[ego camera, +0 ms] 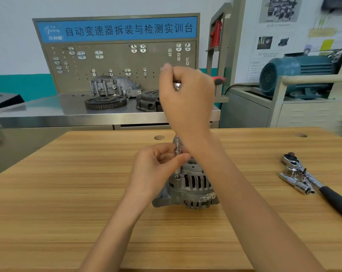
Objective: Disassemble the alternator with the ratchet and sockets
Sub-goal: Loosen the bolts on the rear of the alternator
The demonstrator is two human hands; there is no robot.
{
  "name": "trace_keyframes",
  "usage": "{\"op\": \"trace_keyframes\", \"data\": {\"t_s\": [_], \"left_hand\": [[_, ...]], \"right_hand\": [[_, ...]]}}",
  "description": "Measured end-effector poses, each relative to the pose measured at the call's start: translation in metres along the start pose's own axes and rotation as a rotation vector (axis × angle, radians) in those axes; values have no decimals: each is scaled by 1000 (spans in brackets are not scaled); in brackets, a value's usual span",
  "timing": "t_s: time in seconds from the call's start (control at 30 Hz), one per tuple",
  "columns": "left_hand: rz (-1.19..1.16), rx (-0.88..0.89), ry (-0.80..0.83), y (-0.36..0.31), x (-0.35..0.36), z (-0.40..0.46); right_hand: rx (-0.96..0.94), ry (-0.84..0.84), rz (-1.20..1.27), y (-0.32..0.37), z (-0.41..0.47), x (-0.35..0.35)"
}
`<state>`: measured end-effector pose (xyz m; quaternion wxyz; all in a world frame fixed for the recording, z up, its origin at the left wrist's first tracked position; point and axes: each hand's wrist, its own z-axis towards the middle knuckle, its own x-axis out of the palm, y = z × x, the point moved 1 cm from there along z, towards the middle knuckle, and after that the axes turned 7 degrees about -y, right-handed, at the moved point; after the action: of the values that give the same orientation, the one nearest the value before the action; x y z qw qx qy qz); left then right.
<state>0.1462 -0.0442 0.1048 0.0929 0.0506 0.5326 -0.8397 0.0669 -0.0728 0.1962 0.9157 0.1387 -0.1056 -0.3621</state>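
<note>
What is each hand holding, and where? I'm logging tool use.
Right hand grips the ratchet at its head end. Left hand pinches the extension bar mid-shaft, above the alternator.

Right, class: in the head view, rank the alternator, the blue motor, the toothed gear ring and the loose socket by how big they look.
1. Blue motor
2. Alternator, though the hands hide part of it
3. Toothed gear ring
4. Loose socket

The motor and ring stand farther back, so true sizes may differ.
</note>
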Motion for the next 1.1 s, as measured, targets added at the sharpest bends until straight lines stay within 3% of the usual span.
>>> {"op": "trace_keyframes", "data": {"t_s": [0.17, 0.27, 0.33, 0.43, 0.5, 0.57, 0.7, 0.77, 0.83, 0.87, 1.0, 1.03, 1.1], "left_hand": [[-29, -21, 54, -2, -6, -1], [-25, -38, 39, 0, -7, 0], [-25, -42, 0, 1, -6, 0], [-20, -37, -58, 2, -5, 1], [-6, -30, -91, 4, -4, 1], [2, -24, -91, 3, -4, 0], [-22, -22, 11, 0, -8, -3], [-25, -38, 41, 0, -10, -2], [2, -51, 22, -1, -10, 0], [15, -54, -6, -1, -9, 0], [13, -40, -79, 1, -8, 1], [18, -30, -76, 1, -8, 0], [12, -18, -51, -1, -8, 0]], "right_hand": [[362, 416, 688, -12, 14, -2], [534, 465, 912, -12, 15, -2], [451, 371, 803, -10, 11, 0], [68, 107, 180, -4, 2, 0], [-19, 25, -34, -1, 1, 1], [31, 82, 184, -3, 3, 1], [360, 442, 767, -4, 11, 1], [512, 472, 900, -5, 12, 2], [535, 405, 879, -5, 11, 2], [458, 343, 783, -5, 8, 3], [-59, -9, 59, 6, -4, 4], [-74, -38, 45, 6, -4, 5], [8, 21, 249, 4, -1, 5]]}}
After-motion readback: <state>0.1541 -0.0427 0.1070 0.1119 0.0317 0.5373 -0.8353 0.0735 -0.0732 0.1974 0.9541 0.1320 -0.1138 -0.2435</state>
